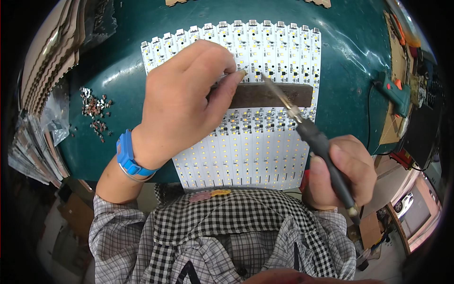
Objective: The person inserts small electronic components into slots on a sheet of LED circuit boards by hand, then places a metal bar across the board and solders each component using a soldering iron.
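Note:
A white panel of LED circuit strips [246,165] lies on the green work surface, with small metal-cased connectors along its far edge. Across its strips rests a dark flat bar [274,96]. My left hand [182,94], wearing a blue wristband, is over the panel's left half; thumb and forefinger are pinched just beyond the bar. Whatever is between those fingertips is too small to make out. In my right hand [347,165] is a soldering iron [318,139], gripped by its dark handle. Its tip points to the far left, close to the small parts beyond the bar.
Left of the panel lies a loose pile of small components [96,106], near a clear plastic bag [56,120]. Stacked cardboard sheets [56,52] line the left side. A green glue gun [396,94] is at the right edge beside cardboard [385,123].

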The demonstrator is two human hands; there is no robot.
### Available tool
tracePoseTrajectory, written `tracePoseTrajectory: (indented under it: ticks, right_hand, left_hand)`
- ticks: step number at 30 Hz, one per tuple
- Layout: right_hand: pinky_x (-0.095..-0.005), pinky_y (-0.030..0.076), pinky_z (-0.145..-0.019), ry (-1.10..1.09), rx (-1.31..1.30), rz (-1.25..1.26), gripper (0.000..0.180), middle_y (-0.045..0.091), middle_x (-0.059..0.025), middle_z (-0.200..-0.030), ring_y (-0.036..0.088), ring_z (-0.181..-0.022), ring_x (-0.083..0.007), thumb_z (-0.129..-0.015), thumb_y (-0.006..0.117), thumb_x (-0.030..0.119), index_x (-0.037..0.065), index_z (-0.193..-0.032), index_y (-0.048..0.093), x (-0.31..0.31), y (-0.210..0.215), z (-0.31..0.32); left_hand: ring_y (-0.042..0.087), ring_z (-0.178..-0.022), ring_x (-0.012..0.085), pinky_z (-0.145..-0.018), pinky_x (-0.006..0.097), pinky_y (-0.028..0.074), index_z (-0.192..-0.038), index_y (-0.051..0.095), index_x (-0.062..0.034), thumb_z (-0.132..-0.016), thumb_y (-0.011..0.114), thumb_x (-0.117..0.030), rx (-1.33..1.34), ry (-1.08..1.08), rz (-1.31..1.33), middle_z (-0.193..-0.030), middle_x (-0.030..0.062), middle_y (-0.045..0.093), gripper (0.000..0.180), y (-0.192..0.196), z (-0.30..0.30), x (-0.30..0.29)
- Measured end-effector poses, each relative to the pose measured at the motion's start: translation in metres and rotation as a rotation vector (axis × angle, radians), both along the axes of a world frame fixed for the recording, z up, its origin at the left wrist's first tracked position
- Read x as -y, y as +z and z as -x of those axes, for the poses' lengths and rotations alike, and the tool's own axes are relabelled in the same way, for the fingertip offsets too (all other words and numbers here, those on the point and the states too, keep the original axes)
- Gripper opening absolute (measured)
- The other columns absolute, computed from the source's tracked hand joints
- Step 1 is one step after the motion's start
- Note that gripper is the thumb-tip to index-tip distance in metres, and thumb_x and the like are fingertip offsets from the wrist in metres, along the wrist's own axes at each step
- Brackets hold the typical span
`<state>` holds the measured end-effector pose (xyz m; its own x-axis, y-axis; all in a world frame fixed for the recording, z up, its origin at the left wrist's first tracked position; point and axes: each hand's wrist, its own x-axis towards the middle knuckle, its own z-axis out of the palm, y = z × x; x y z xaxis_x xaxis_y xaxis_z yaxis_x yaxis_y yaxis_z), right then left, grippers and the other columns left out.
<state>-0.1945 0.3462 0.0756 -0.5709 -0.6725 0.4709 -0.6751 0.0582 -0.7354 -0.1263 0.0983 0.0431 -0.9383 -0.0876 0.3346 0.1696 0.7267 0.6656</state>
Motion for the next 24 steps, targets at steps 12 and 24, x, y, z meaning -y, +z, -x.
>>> tracePoseTrajectory:
  ticks: [12, 24]
  right_hand:
    - [-0.0294, 0.046, -0.043, -0.124, -0.032, -0.032, 0.031, 0.064, -0.0158, -0.066, 0.062, -0.051, -0.0228, -0.069, 0.079, -0.006, -0.004, -0.092, 0.059, 0.013, -0.02, -0.003]
    - [-0.0289, 0.044, -0.04, -0.174, -0.027, -0.011, 0.027, 0.063, -0.0149, -0.063, 0.063, -0.049, -0.0228, -0.066, 0.079, -0.006, -0.004, -0.085, 0.061, 0.017, -0.02, -0.006]
  left_hand:
    - [0.07, -0.077, 0.0223, -0.061, 0.028, 0.055, -0.09, 0.066, -0.0014, -0.079, 0.073, 0.003, 0.088, -0.014, 0.024, -0.095, 0.0107, 0.073, 0.014, -0.005, 0.0, -0.001]
    - [0.069, -0.075, 0.0214, -0.062, 0.028, 0.054, -0.086, 0.069, -0.0017, -0.075, 0.075, 0.004, 0.044, -0.025, 0.056, -0.088, 0.01, 0.07, 0.014, -0.009, 0.005, 0.0]
